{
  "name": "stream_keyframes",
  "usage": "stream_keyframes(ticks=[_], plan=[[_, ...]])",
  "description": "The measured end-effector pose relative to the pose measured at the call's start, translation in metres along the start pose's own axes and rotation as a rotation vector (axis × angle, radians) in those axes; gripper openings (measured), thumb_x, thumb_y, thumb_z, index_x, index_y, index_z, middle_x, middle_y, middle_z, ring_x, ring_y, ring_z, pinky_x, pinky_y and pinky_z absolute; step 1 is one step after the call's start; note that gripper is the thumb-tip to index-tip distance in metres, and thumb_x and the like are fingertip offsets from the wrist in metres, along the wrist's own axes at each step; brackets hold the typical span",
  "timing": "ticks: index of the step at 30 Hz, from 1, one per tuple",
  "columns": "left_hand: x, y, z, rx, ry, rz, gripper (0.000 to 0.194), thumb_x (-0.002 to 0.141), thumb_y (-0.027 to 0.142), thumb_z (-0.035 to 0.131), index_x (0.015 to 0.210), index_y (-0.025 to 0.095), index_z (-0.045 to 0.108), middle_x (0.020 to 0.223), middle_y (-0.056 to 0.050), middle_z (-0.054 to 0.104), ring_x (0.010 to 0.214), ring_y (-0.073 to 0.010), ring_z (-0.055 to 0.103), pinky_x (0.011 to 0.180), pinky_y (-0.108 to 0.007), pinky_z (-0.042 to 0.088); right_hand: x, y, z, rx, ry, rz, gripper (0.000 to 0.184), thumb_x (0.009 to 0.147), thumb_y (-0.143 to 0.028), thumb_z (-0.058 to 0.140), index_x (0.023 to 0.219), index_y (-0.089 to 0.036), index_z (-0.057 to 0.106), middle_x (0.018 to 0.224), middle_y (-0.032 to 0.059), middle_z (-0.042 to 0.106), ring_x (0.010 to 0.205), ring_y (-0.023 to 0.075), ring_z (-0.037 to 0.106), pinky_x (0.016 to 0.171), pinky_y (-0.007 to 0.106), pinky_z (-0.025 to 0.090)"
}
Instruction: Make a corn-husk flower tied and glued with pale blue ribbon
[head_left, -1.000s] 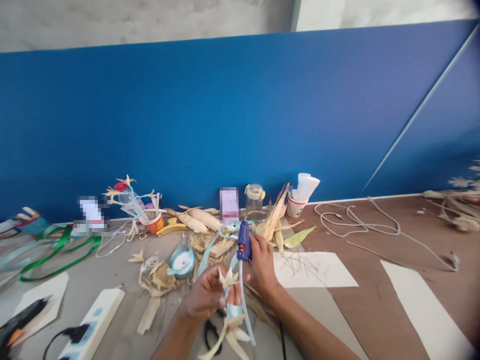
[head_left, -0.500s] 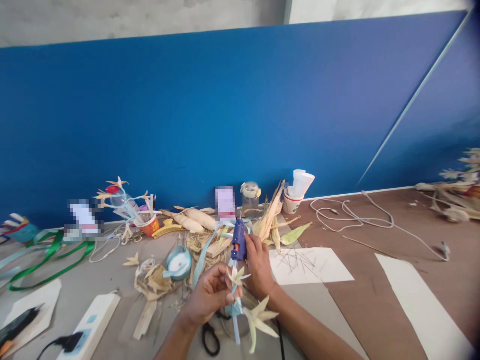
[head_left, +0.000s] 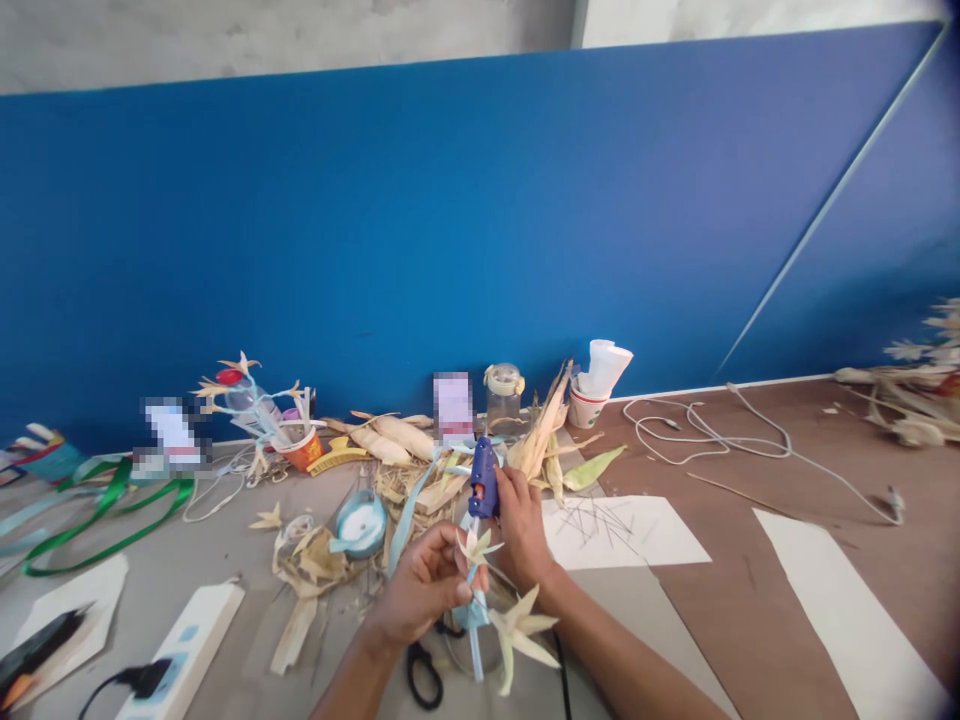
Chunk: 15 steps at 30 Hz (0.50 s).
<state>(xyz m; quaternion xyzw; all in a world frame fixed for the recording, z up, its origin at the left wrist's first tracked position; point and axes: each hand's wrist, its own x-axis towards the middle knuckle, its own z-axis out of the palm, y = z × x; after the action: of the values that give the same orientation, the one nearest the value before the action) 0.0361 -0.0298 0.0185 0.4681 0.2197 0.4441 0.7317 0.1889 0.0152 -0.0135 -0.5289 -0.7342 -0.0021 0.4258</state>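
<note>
My right hand (head_left: 521, 525) is closed around a dark blue glue gun (head_left: 484, 482), whose narrow tip points away from me. Just left of it, my left hand (head_left: 431, 580) pinches a stem wrapped in light blue ribbon (head_left: 471, 612), topped by a small pale corn-husk flower (head_left: 478, 548). A larger husk flower (head_left: 523, 636) hangs to the lower right, close to my right wrist. Below my fingers a translucent pale rod (head_left: 477, 655) sticks out; where its upper part runs is hidden. Black-handled scissors (head_left: 425, 678) lie under my left hand.
A ribbon roll (head_left: 361, 524) and husk scraps (head_left: 311, 560) lie to the left, near a white power strip (head_left: 184, 650). Behind are corn husks (head_left: 401, 438), a lidded jar (head_left: 503, 400) and a paper cup (head_left: 587, 408). Thin wires rest on white paper (head_left: 667, 530); a white cable (head_left: 784, 450) lies right.
The view has shifted very slightly. Both hands keep their hold on the glue gun and the flower stem, with almost no movement.
</note>
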Motion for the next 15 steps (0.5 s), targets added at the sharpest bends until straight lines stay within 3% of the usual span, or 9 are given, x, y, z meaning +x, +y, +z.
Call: stream_keyframes(ticks=[7, 11, 13, 15], plan=[[0.001, -0.002, 0.0, -0.019, -0.007, -0.011, 0.036, 0.062, 0.028, 0.077, 0.086, 0.019, 0.053, 0.068, 0.0, 0.064, 0.06, -0.0106, 0.055, 0.055, -0.021, 0.038, -0.003, -0.001, 0.003, 0.015, -0.006, -0.013, 0.057, 0.066, -0.008, 0.045, 0.123, -0.008, 0.042, 0.111, 0.0184, 0.052, 0.104, 0.0296, 0.046, 0.08, 0.044, 0.041], [0.0, 0.004, 0.001, -0.022, 0.028, -0.006, 0.034, 0.06, 0.029, 0.078, 0.083, 0.019, 0.055, 0.067, -0.001, 0.064, 0.06, -0.0115, 0.055, 0.053, -0.022, 0.039, -0.001, 0.002, 0.006, 0.088, 0.005, 0.08, 0.05, 0.066, -0.009, 0.046, 0.116, -0.01, 0.049, 0.108, 0.0166, 0.053, 0.1, 0.029, 0.049, 0.082, 0.045, 0.042], [0.001, 0.009, -0.003, -0.057, 0.095, 0.041, 0.032, 0.058, 0.028, 0.079, 0.08, 0.019, 0.058, 0.066, -0.001, 0.062, 0.063, -0.0134, 0.058, 0.057, -0.024, 0.042, 0.003, 0.005, 0.005, 0.206, 0.02, 0.147, 0.04, 0.07, -0.013, 0.047, 0.109, -0.014, 0.053, 0.106, 0.0138, 0.054, 0.096, 0.0262, 0.052, 0.081, 0.042, 0.044], [0.005, 0.013, -0.011, -0.141, 0.277, 0.144, 0.035, 0.053, 0.025, 0.081, 0.08, 0.02, 0.059, 0.068, 0.0, 0.062, 0.073, -0.0175, 0.062, 0.066, -0.028, 0.047, 0.006, 0.007, 0.002, 0.377, 0.01, 0.26, 0.026, 0.076, -0.022, 0.049, 0.1, -0.015, 0.056, 0.096, 0.0103, 0.057, 0.085, 0.0226, 0.056, 0.075, 0.036, 0.046]])
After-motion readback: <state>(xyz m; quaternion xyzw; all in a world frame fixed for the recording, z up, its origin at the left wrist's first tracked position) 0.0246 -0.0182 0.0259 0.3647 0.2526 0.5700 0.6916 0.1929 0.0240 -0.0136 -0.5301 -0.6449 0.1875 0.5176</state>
